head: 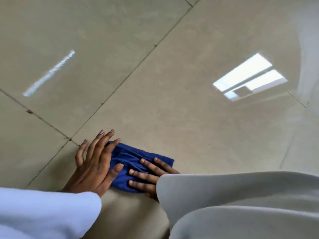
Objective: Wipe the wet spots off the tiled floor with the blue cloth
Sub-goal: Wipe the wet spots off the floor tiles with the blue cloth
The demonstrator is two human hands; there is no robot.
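Observation:
The blue cloth (136, 163) lies bunched on the glossy beige tiled floor (172, 104), close in front of me. My right hand (148, 176) rests flat on the cloth's near right part, fingers spread and pressing it down; a grey sleeve hides the wrist. My left hand (95, 161) sits at the cloth's left edge. Its thumb lies on the fabric and its fingers are splayed and lifted above the tile. I cannot make out distinct wet spots; only faint dull smears (110, 12) show on the far tiles.
Dark grout lines (120, 83) cross the floor and meet just left of my left hand. A window reflection (248, 78) shines on the tile at right and a light streak (50, 73) at left. My sleeves fill the bottom of the view.

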